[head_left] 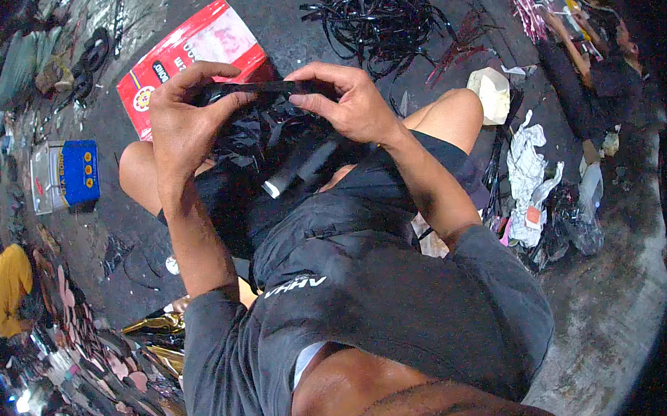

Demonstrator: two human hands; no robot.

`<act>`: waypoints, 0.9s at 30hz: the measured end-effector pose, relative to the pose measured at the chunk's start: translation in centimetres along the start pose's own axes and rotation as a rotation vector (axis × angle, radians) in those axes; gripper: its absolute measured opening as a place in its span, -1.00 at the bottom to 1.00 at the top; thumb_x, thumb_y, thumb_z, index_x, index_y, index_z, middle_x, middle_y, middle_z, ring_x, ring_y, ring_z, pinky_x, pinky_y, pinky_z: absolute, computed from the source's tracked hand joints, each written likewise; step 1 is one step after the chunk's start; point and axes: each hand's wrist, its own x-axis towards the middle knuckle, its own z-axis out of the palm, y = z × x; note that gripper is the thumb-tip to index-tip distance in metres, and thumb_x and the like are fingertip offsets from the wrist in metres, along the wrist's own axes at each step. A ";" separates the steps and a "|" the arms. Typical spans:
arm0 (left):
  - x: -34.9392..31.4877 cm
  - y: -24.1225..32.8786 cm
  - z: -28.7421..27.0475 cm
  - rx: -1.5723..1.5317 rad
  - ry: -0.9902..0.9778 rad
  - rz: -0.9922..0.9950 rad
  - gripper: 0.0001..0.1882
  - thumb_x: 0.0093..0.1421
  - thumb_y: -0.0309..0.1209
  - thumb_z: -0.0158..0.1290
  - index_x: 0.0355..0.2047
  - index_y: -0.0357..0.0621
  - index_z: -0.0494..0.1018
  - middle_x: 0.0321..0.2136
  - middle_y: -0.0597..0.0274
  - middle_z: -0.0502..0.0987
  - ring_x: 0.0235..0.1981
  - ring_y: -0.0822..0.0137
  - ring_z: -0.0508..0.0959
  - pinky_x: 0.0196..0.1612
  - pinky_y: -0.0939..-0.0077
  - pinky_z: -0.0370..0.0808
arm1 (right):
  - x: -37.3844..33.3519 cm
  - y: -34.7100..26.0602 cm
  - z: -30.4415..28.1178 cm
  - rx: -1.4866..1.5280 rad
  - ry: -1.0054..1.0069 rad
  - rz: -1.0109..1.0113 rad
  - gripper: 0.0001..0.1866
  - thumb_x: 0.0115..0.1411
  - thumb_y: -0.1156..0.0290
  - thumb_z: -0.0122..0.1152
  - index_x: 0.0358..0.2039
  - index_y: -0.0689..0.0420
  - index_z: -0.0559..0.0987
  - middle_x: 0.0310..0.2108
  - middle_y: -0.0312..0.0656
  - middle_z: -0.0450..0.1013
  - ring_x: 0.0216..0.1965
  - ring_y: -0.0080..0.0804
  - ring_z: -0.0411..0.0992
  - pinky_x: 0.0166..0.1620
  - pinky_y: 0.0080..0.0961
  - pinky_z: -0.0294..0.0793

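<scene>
1. Far left: a blue tin (76, 176) on the dark floor.
2. Left hand (188, 118): thumb and fingers pinch one end of a black strip (267, 87); a red box (199, 51) lies beyond.
3. Centre: the strip spans the hands above the lap, its long axis running left to right, nearly level, ends toward each hand. Glossy black pieces (255, 132) sit below. The strip is stretched out; what remains to be done cannot be told.
4. Right hand (353, 102): thumb and forefinger pinch the other end.
5. Beyond it: a tangled black heap (374, 16).
</scene>
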 end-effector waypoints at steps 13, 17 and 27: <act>-0.1 -3.7 5.0 -0.534 0.046 -0.034 -0.81 0.04 -0.51 0.27 -0.34 -0.19 0.51 -0.38 0.32 0.60 -0.38 0.52 0.54 -0.31 0.63 0.45 | -0.1 0.5 -0.3 0.265 -0.070 0.127 -0.85 0.14 0.39 0.35 -0.34 0.20 0.63 -0.28 -0.28 0.54 -0.14 -0.50 0.45 0.04 -0.51 0.36; -1.0 -3.0 6.4 -0.573 0.013 -0.150 -0.65 -0.01 -0.56 0.33 -0.23 -0.17 0.44 -0.34 0.29 0.56 -0.28 0.48 0.54 -0.14 0.56 0.50 | -0.3 2.0 0.6 0.059 0.161 0.024 -0.85 0.20 0.39 0.29 -0.38 0.23 0.60 -0.22 -0.22 0.49 -0.08 -0.43 0.41 0.07 -0.49 0.33; -2.2 -4.2 8.3 -0.567 0.001 -0.149 -0.63 0.03 -0.62 0.25 -0.14 -0.24 0.42 -0.37 0.24 0.55 -0.32 0.48 0.53 -0.21 0.53 0.49 | 2.3 -0.8 -7.6 0.763 0.216 0.099 -0.72 0.36 0.35 0.03 -0.09 0.29 0.54 -0.12 -0.11 0.51 -0.05 -0.32 0.42 0.08 -0.36 0.34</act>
